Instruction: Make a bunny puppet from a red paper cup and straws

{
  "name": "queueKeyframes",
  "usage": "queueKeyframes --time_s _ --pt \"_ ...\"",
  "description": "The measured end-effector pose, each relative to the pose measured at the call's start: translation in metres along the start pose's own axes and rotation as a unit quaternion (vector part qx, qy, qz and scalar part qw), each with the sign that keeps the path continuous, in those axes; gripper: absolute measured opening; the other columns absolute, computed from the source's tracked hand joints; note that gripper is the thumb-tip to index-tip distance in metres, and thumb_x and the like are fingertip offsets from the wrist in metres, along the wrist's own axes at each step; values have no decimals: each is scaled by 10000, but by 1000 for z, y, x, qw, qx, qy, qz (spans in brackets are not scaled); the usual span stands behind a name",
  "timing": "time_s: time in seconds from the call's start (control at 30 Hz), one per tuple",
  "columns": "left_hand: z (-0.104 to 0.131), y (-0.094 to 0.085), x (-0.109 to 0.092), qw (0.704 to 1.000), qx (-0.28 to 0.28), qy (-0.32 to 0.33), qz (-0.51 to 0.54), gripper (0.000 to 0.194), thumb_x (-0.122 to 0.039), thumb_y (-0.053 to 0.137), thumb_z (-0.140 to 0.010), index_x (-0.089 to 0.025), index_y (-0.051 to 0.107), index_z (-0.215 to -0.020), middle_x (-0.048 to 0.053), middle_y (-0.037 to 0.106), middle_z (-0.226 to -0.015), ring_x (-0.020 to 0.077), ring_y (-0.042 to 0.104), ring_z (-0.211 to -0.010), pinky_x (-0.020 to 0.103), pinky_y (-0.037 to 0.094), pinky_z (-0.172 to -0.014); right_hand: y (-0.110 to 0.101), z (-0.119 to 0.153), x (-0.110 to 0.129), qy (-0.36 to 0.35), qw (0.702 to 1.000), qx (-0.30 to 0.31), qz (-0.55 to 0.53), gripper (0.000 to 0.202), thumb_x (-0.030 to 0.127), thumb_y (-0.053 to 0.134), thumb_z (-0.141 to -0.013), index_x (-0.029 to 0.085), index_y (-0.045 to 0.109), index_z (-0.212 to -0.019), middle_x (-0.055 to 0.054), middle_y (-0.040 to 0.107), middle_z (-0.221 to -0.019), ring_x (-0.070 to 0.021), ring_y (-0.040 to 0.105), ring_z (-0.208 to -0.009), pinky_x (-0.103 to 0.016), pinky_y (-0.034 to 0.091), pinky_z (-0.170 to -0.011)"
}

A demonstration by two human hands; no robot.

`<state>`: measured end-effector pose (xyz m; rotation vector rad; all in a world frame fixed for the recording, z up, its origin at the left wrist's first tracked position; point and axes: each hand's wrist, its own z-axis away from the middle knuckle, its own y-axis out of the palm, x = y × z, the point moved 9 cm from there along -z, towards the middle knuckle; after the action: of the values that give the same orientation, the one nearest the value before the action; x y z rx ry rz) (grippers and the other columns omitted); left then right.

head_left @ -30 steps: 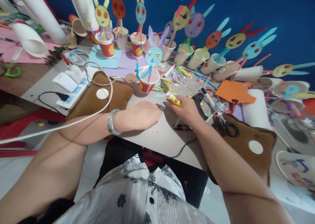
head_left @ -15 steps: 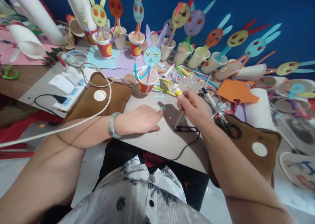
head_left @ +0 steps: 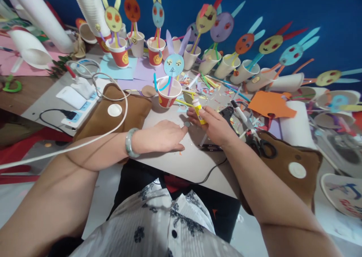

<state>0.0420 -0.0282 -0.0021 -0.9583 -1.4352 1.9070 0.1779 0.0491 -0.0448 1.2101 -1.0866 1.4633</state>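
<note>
My right hand (head_left: 216, 125) is closed around a yellow glue stick (head_left: 199, 112), its white end pointing up and away from me. On the table, my left hand (head_left: 165, 136) lies with forefinger and thumb apart. The forefinger tip reaches the edge of a small pale-blue paper disc (head_left: 187, 124); whether it presses on the disc I cannot tell. Beyond the hands stands a red-and-white paper cup (head_left: 167, 98) bearing a blue rabbit face (head_left: 173, 65) with purple ears on a purple stem.
Several rabbit-faced cups line the blue wall. Paper scraps (head_left: 207, 86) lie behind my right hand. Black-handled scissors (head_left: 267, 149) rest on the right brown cushion (head_left: 283, 189). A white cable (head_left: 124, 113) crosses the left brown cushion (head_left: 138, 106), near a power strip (head_left: 79, 112).
My right hand has moved a little left and nearer to me, and more of the glue stick now shows in its fingers. My left hand has stayed in place beside the paper disc.
</note>
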Motion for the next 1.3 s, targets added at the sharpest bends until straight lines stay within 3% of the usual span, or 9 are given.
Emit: queueKeyframes --time_s 0.13,0.23,0.37,0.47,0.63,1.03,1.13,1.3 --pt "0 -2 -1 1000 18 -8 -7 598 -460 620 -1080 -6 519 -1456 177 795 -971 315 766 -960 371 511 -825 -21 4 30 -136 970 -67 188 526 785 701 -895 265 703 -975 -32 701 -884 -241 663 -863 -435 580 -861" --pt "0 -3 -1 1000 20 -8 3 561 -443 616 -1081 -23 524 -1442 167 796 -971 307 765 -964 362 508 -815 -20 12 45 -181 944 -44 274 436 655 731 -927 247 757 -1077 -28 692 -792 -233 654 -759 -389 544 -730" --pt "0 -3 -1 1000 10 -2 -5 526 -446 595 -1088 -39 535 -1415 176 798 -1013 306 764 -987 362 510 -816 -15 23 59 -206 926 -22 315 272 475 804 -872 247 751 -1011 -27 730 -780 -212 648 -666 -362 523 -649" --pt "1 -1 -1 1000 6 6 -7 549 -442 588 -1093 -18 521 -1434 184 798 -1011 307 765 -987 368 516 -828 -9 26 61 -212 919 -7 332 177 420 789 -874 252 743 -905 -39 768 -812 -216 686 -686 -350 534 -648" --pt "0 -1 0 1000 4 10 -7 553 -454 604 -1085 -19 534 -1418 181 801 -1001 303 769 -977 361 516 -831 0 23 56 -223 907 11 358 104 342 748 -877 239 746 -889 -44 799 -819 -221 721 -717 -334 538 -663" --pt "-1 -8 2 999 42 -2 16 548 -471 654 -1051 -46 559 -1385 173 812 -991 316 776 -960 354 491 -801 20 16 41 -240 854 26 460 88 319 708 -880 233 700 -897 -75 771 -845 -259 705 -777 -360 508 -716" --pt "-2 -8 2 999 47 -4 13 520 -506 652 -1049 -69 588 -1322 171 812 -986 314 777 -946 351 488 -785 17 15 41 -248 857 7 452 83 314 701 -881 237 690 -913 -75 773 -869 -257 701 -780 -362 510 -720" --pt "-2 -6 3 998 61 -8 5 566 -514 645 -1058 -53 571 -1377 173 811 -1011 315 778 -949 352 482 -776 5 21 49 -256 880 -8 399 107 340 697 -909 238 693 -942 -51 773 -832 -221 680 -704 -344 510 -685"
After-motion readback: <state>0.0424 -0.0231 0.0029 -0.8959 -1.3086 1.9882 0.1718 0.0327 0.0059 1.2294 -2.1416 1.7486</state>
